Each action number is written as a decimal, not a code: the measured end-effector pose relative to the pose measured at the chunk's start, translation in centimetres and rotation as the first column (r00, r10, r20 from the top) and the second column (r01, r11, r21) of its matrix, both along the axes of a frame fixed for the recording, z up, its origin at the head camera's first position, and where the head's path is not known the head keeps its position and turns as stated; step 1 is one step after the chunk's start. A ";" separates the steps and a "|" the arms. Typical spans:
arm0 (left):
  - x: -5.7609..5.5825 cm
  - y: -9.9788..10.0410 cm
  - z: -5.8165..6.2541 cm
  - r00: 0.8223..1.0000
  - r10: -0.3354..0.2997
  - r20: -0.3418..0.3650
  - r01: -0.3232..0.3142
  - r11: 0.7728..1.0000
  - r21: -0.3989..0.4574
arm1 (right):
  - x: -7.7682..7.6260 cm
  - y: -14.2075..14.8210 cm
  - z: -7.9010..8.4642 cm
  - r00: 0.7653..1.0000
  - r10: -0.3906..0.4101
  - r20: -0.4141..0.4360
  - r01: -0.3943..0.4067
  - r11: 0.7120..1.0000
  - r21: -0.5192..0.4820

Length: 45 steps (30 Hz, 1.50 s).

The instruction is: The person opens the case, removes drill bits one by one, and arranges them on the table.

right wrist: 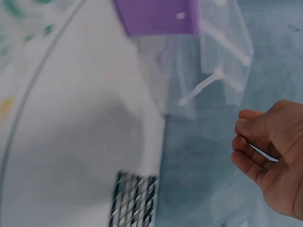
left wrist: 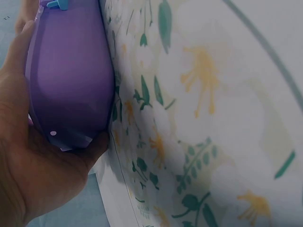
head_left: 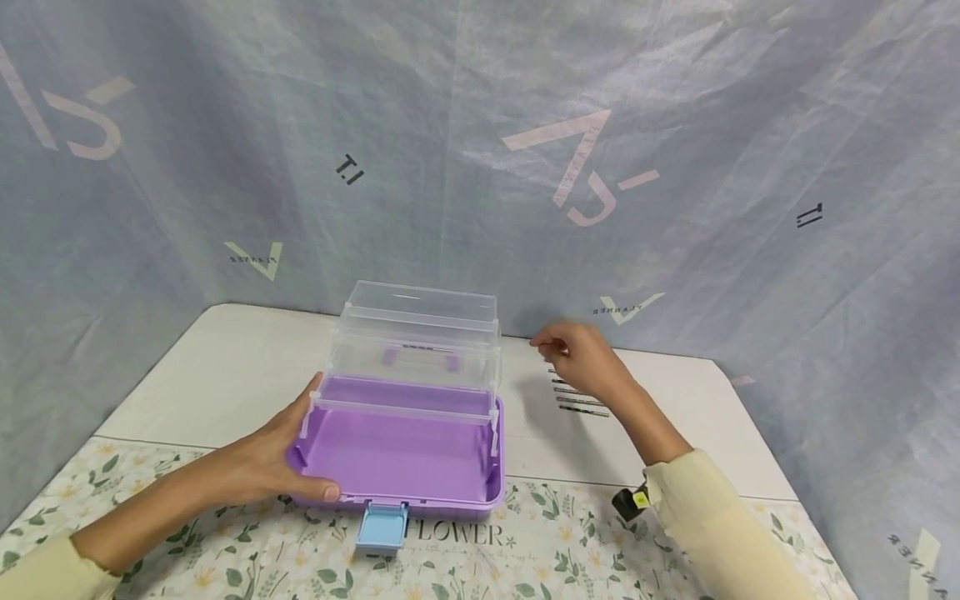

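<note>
A purple plastic box (head_left: 420, 456) stands with its clear lid and tray section (head_left: 420, 358) raised at the back. Its blue latch (head_left: 383, 527) hangs down in front. My left hand (head_left: 281, 458) grips the box's left end, thumb along the front rim; the left wrist view shows the purple wall (left wrist: 71, 71) between thumb and fingers. My right hand (head_left: 581, 358) is raised right of the box, fingers loosely bent, nothing visible in them. Below it several drill bits (head_left: 582, 402) lie in a row, partly hidden by that hand; the right wrist view shows the twisted bits (right wrist: 135, 201).
A flowered cloth (head_left: 555, 546) covers the front of the white table (head_left: 247, 358). A small black object with a yellow label (head_left: 628, 503) is by the right sleeve. Grey printed curtain (head_left: 450, 167) hangs closely behind the table and along both sides. Thin dark marks show through the clear lid.
</note>
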State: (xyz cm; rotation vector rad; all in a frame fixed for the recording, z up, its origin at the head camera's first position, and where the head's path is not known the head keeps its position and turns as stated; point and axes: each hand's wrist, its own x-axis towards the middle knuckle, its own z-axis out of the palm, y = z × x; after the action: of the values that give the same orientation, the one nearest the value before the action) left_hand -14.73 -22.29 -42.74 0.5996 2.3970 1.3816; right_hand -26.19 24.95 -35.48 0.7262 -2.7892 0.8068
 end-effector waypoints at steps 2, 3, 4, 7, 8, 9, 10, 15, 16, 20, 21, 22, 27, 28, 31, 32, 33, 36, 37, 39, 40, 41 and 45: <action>0.0 0.0 0.0 1.000 -0.001 -0.002 0.001 1.000 0.003 | -0.1 -0.8 0.7 1.000 0.006 -0.011 -0.007 1.000 -0.004; 0.0 0.0 0.0 1.000 -0.001 -0.005 0.001 1.000 0.002 | -0.1 -1.2 1.0 1.000 0.008 -0.015 -0.008 1.000 -0.005; 0.0 0.0 -0.1 1.000 0.002 -0.002 -0.002 1.000 0.000 | -0.1 -1.6 1.3 1.000 0.006 -0.016 -0.006 1.000 -0.005; 0.0 -0.1 0.0 1.000 0.006 0.001 -0.006 1.000 -0.006 | 0.0 -2.8 2.0 1.000 0.021 -0.023 -0.021 1.000 -0.001; 0.0 -0.1 -0.1 1.000 0.009 0.003 -0.009 1.000 -0.010 | 0.0 -3.2 2.2 0.999 0.025 -0.025 -0.025 1.000 -0.003; 0.0 -0.1 -0.1 1.000 0.012 0.008 -0.012 1.000 -0.012 | 0.0 -3.6 2.4 0.999 0.030 -0.028 -0.030 1.000 -0.004; 0.0 -0.1 -0.1 1.000 0.013 0.011 -0.012 1.000 -0.013 | 0.0 -4.0 2.6 0.999 0.040 -0.037 -0.040 0.999 -0.003; -0.1 -0.1 -0.1 1.000 0.012 0.015 -0.011 1.000 -0.021 | -0.2 -5.8 2.9 0.993 0.088 -0.074 -0.088 0.996 0.007; 0.0 -0.1 -0.1 1.000 0.010 0.008 -0.010 1.000 -0.025 | -0.3 -6.2 3.0 0.992 0.097 -0.075 -0.097 0.995 0.009; 0.0 -0.1 0.0 1.000 0.011 -0.010 -0.011 0.999 -0.037 | -0.5 -7.6 2.9 0.991 0.123 -0.052 -0.122 0.992 0.008; 0.0 -0.1 0.0 1.000 0.014 -0.009 -0.015 0.999 -0.040 | -0.6 -8.0 2.9 0.991 0.124 -0.040 -0.124 0.992 0.006; 0.0 -0.1 0.0 1.000 0.011 -0.016 -0.012 0.999 -0.040 | -0.7 -8.3 2.9 0.991 0.127 -0.030 -0.127 0.992 0.005; 0.0 -0.1 -0.1 1.000 0.008 0.000 -0.008 1.000 -0.024 | -1.1 -9.6 2.8 0.990 0.142 0.008 -0.142 0.990 0.014; 0.0 -0.1 -0.1 1.000 0.007 0.003 -0.007 1.000 -0.022 | -1.1 -9.8 2.7 0.989 0.148 0.015 -0.148 0.989 0.016; 0.0 -0.1 -0.1 1.000 0.008 0.008 -0.008 1.000 -0.029 | -1.3 -10.4 2.5 0.986 0.162 0.049 -0.163 0.987 0.013; 0.0 -0.1 -0.1 1.000 0.008 0.008 -0.008 1.000 -0.029 | -1.3 -10.6 2.4 0.985 0.163 0.059 -0.164 0.986 0.011; 0.0 -0.1 -0.1 1.000 0.010 0.013 -0.009 1.000 -0.030 | -1.3 -10.7 2.4 0.984 0.166 0.062 -0.167 0.986 0.010; 0.1 -0.1 -0.1 1.000 0.011 0.028 -0.010 1.000 -0.024 | -1.5 -11.2 2.2 0.982 0.178 0.065 -0.179 0.984 0.013; 0.1 -0.1 -0.1 0.999 0.011 0.037 -0.010 1.000 -0.018 | -1.6 -11.3 2.1 0.981 0.181 0.063 -0.182 0.983 0.016; 0.1 -0.2 -0.1 0.998 0.012 0.055 -0.011 1.000 -0.006 | -1.7 -11.5 2.0 0.979 0.196 0.056 -0.197 0.980 0.021; 0.1 -0.2 -0.1 0.998 0.011 0.058 -0.010 1.000 -0.002 | -1.8 -11.6 2.0 0.978 0.203 0.056 -0.204 0.979 0.021; 0.1 -0.2 -0.1 0.998 0.006 0.057 -0.007 1.000 0.003 | -1.9 -11.7 2.0 0.976 0.210 0.054 -0.211 0.977 0.021; 0.1 -0.1 0.0 0.998 0.003 0.058 -0.004 1.000 0.014 | -2.2 -12.0 2.2 0.973 0.226 0.050 -0.228 0.973 0.024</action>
State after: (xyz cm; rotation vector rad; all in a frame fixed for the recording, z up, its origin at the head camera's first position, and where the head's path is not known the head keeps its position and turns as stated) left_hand -14.67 -22.38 -42.76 0.5510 2.3456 1.3989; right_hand -28.37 12.93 -33.31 1.0600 -2.7993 0.8312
